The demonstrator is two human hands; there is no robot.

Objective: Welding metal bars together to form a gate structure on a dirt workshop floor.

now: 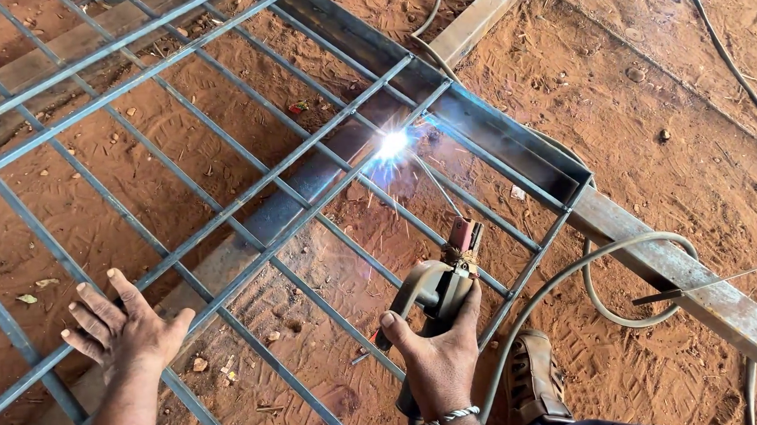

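My right hand (pixel 439 352) grips a welding electrode holder (pixel 450 274) with a red jaw. A thin rod (pixel 437 184) runs from the jaw up to a bright white arc (pixel 391 144) on a joint of the grey steel grille (pixel 219 216). Sparks scatter around the arc. My left hand (pixel 124 329) lies flat, fingers spread, pressing on a grille bar at the lower left. A metal bangle circles my right wrist.
The grille lies over red dirt ground (pixel 617 71). A rusty square tube (pixel 695 292) runs lower right with spare rods on it. A grey cable (pixel 595 264) loops from the holder. My sandalled foot (pixel 532 379) rests below. Another steel bar (pixel 480 10) lies at top.
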